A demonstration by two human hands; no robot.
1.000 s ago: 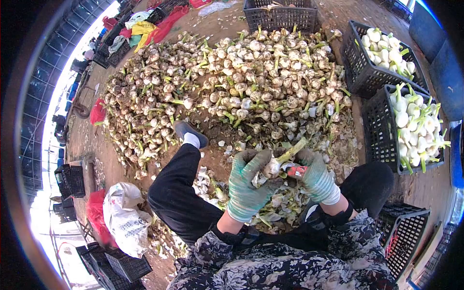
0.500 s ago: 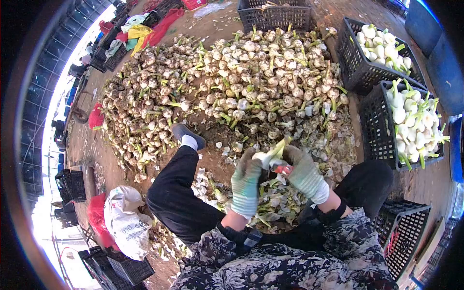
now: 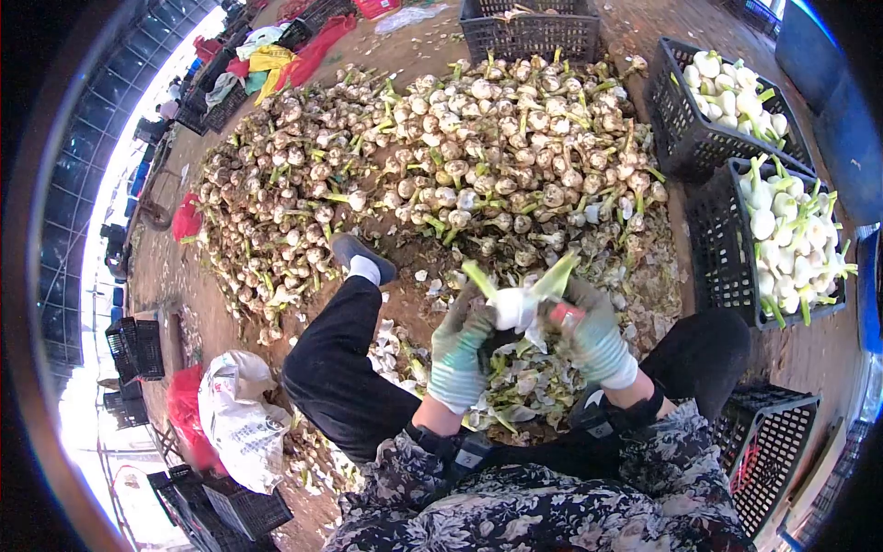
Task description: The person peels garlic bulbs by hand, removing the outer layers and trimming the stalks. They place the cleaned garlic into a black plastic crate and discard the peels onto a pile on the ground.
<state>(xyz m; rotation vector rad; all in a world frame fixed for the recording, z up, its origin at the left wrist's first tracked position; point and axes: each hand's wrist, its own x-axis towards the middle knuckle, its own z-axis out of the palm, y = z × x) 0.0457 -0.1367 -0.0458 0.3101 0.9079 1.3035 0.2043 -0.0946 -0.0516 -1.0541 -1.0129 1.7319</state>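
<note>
Between my two gloved hands is a white garlic bulb [image 3: 511,311] with a green stem pointing up to the left. A loose green-white outer leaf [image 3: 557,276] stands away from it on the right. My left hand [image 3: 460,350] is closed around the bulb's left side. In my right hand [image 3: 596,339] is a small red-handled tool [image 3: 566,316], its blade end hidden or blurred. The right fingers also lie against the peeled leaf. Below both hands is a heap of peeled skins [image 3: 529,386] on the ground between my legs.
A large pile of unpeeled garlic [image 3: 515,138] spreads in front. To the right, black crates [image 3: 722,244] hold white peeled bulbs. Another black crate [image 3: 768,442] stands by my right hip. At left lie a white sack [image 3: 241,419] and stacked crates [image 3: 136,350].
The bulb has turned to face upward, with its stem now pointing left. An outer leaf has come away from it to the right. My right hand has moved slightly outward.
</note>
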